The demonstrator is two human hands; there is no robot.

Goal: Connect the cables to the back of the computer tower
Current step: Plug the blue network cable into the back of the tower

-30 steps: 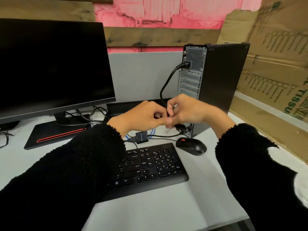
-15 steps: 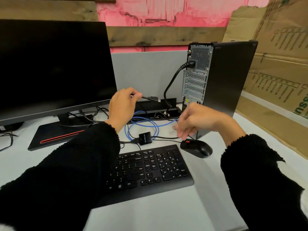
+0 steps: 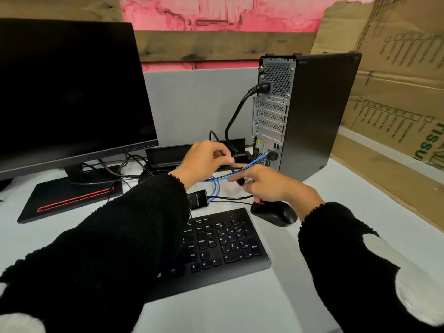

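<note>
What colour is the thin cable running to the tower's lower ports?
Blue cable, clearest in the head view.

Tower right of monitor; keyboard in front, mouse beside

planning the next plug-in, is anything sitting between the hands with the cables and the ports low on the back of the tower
Nothing solid visible. Between the left hand, the right hand and the lower ports of the computer tower only cables cross: the blue cable and thin black ones run to plugs already there. The thick power cable hangs just left.
</note>
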